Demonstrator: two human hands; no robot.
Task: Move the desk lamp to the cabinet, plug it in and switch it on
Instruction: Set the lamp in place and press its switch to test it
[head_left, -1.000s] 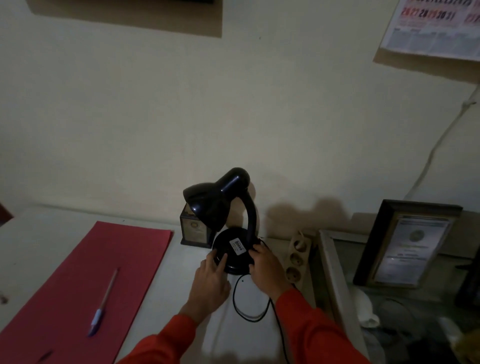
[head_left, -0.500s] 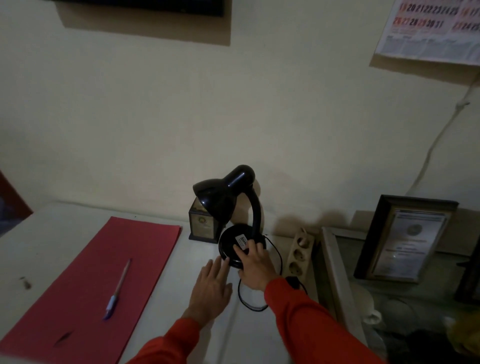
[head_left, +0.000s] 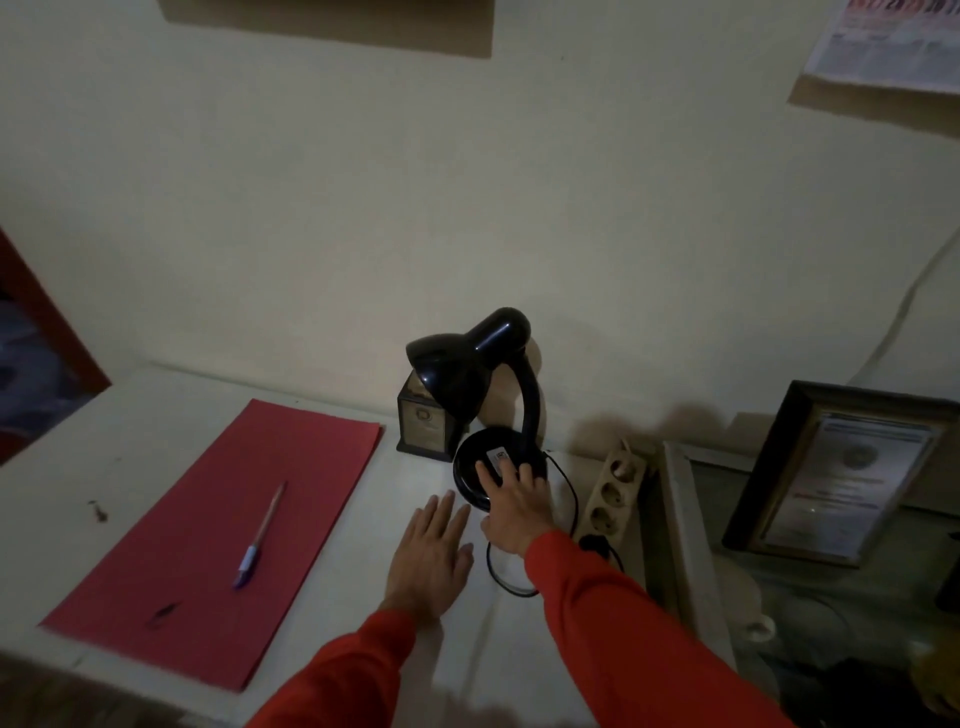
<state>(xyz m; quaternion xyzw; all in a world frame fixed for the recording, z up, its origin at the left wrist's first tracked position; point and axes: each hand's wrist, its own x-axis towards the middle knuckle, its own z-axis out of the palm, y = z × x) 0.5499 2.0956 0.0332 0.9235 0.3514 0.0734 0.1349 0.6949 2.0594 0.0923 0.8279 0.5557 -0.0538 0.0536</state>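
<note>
A black desk lamp (head_left: 470, 382) with a bent neck stands on the white cabinet top (head_left: 130, 421) near the wall, its shade dark. My right hand (head_left: 517, 501) lies flat on the lamp's round base (head_left: 470, 470), fingertips by the white label. My left hand (head_left: 431, 558) rests palm down on the cabinet just in front of the base, fingers spread, holding nothing. The lamp's black cord (head_left: 506, 579) loops in front of the base and runs to a black plug (head_left: 597, 545) seated in the near socket of a beige power strip (head_left: 613, 491).
A red folder (head_left: 218, 530) with a pen (head_left: 260, 535) lies to the left. A small dark box (head_left: 423, 423) stands behind the lamp. A framed certificate (head_left: 841, 475) leans on a lower glass-topped surface at the right. A calendar (head_left: 893, 41) hangs upper right.
My left hand has drawn back from the lamp base onto the cabinet top. My right hand has shifted onto the top of the base. The camera has tilted slightly.
</note>
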